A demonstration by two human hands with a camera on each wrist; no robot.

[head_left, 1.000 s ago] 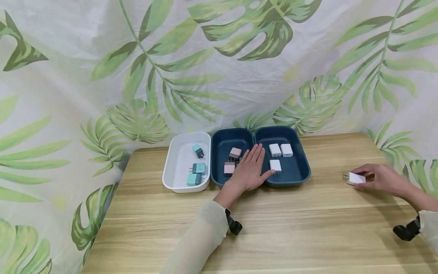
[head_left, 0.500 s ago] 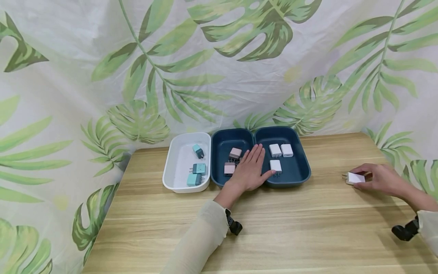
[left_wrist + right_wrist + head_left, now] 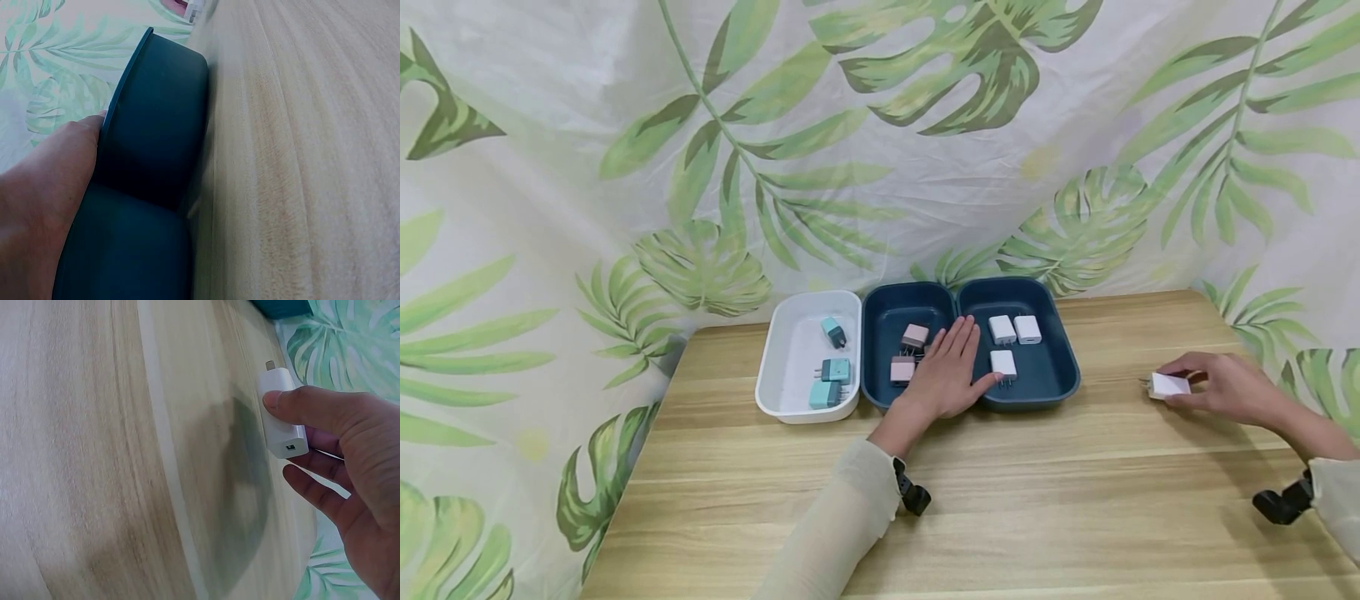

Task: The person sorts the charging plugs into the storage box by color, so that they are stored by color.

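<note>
On the right of the head view my right hand [image 3: 1232, 387] pinches a white wall charger [image 3: 1169, 386] between thumb and fingers, prongs pointing left. The right wrist view shows the same white charger [image 3: 281, 434] with its USB port towards the wrist. My left hand [image 3: 943, 371] rests with straight fingers across the adjoining rims of two dark blue trays. Pink chargers [image 3: 902, 369] lie in the middle tray [image 3: 910, 293], one partly hidden by the hand. Several white chargers [image 3: 1002, 364] lie in the right tray [image 3: 1063, 350].
A white tray [image 3: 782, 367] at the left of the row holds several teal chargers [image 3: 836, 369]. All the trays stand at the back of the wooden table [image 3: 1037, 500], close to a leaf-patterned cloth [image 3: 925, 200].
The right hand has shifted slightly left with the white charger in its grip. The left hand and the trays stay in place.
</note>
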